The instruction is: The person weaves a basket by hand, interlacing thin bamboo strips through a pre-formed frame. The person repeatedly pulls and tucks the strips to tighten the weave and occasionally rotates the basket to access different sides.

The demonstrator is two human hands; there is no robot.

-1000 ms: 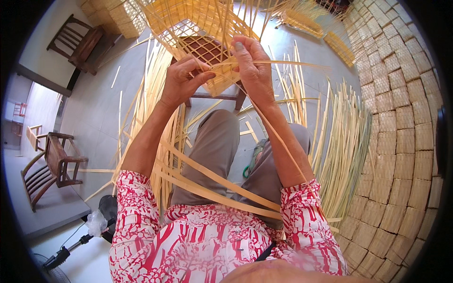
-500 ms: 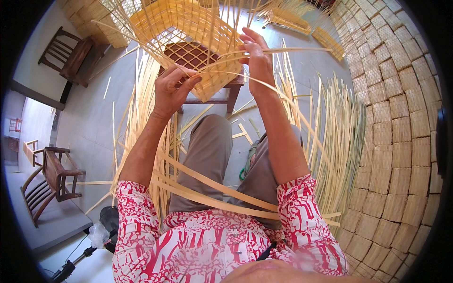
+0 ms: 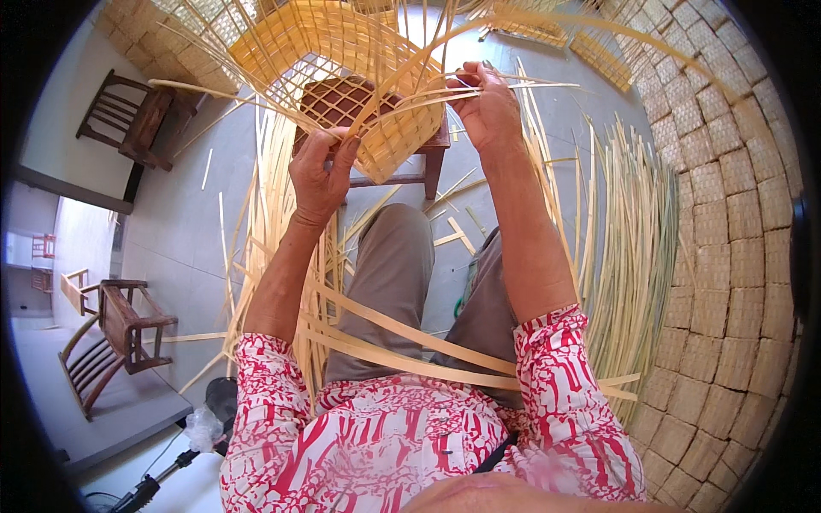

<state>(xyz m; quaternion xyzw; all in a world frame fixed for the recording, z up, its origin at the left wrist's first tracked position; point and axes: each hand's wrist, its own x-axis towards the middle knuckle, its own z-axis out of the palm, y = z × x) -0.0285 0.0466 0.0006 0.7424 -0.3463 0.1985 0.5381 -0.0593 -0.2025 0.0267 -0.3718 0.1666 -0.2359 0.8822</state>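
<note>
A partly woven basket (image 3: 400, 145) of yellow bamboo strips, with an open lattice bottom and long upright ends, rests on a dark red-brown wooden stool (image 3: 434, 171) in front of my knees. My left hand (image 3: 318, 178) pinches a bamboo strip (image 3: 398, 77) between thumb and fingers at the basket's near corner. From there the strip arcs up and off to the right, its far end blurred. At the basket's right side, my right hand (image 3: 494, 111) has its fingers closed around thin bamboo strips that stick out sideways past it.
Loose strips lie beside the stool and in a large pile (image 3: 637, 231) on the right floor. Wide strips (image 3: 410, 363) cross my lap. Stacked woven panels (image 3: 718, 256) line the right. Wooden chairs (image 3: 128, 321) stand left, near a black stand (image 3: 158, 483). More woven pieces (image 3: 599, 60) lie far right.
The loose strip swung from trailing down past my right forearm to arcing up and right. My right hand's fingers, spread before, have closed on strips. The left hand keeps its pinch at the corner.
</note>
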